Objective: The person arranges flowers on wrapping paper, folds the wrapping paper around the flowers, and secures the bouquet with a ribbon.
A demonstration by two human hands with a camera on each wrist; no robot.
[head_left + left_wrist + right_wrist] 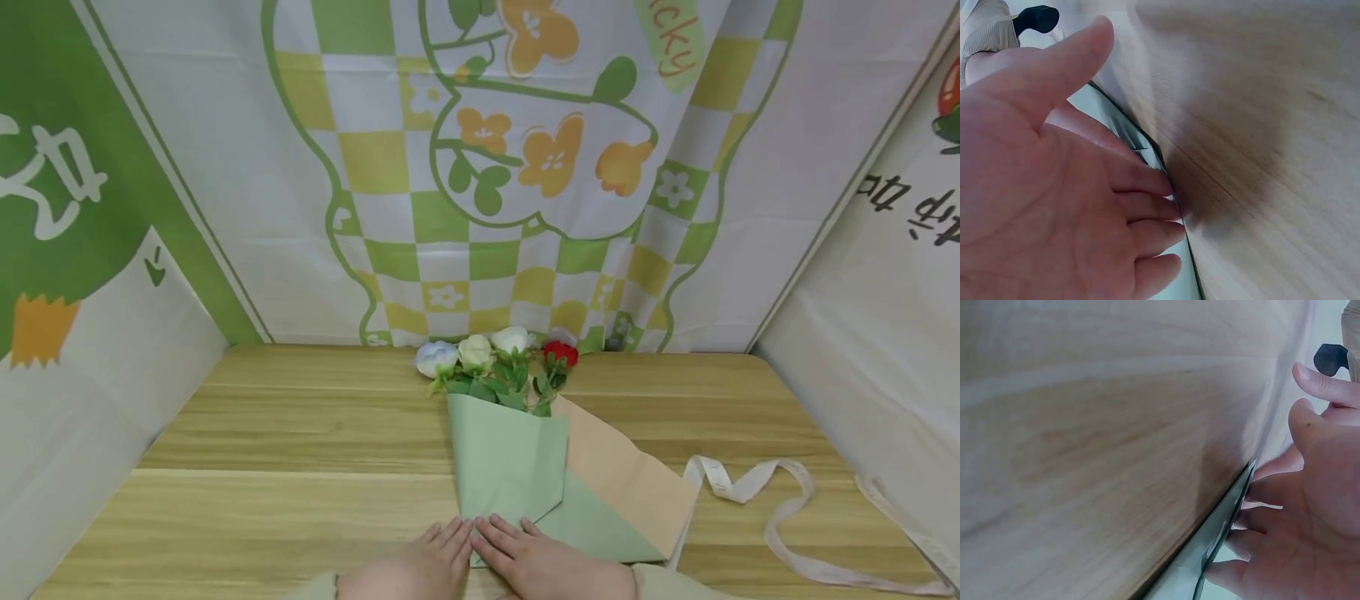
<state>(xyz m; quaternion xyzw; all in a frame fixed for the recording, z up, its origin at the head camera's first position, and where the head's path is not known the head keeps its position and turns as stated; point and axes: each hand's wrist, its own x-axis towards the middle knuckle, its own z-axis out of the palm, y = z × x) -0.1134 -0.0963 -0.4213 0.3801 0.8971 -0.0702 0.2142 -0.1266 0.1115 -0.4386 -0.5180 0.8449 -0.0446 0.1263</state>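
A bouquet lies on the wooden table, partly wrapped in green paper whose peach-coloured inner side shows at the right. Out of its top come a pale blue flower, a cream one, a white one and a red rose with green leaves. My left hand rests with straight fingers on the lower left of the wrapping. Close beside it, my right hand presses flat on the paper's bottom end. In both wrist views the fingertips touch the paper's edge.
A white ribbon curls over the table's right side, one end reaching the paper. Behind the table hangs a green-and-yellow checked cloth. Printed panels stand at the left and right.
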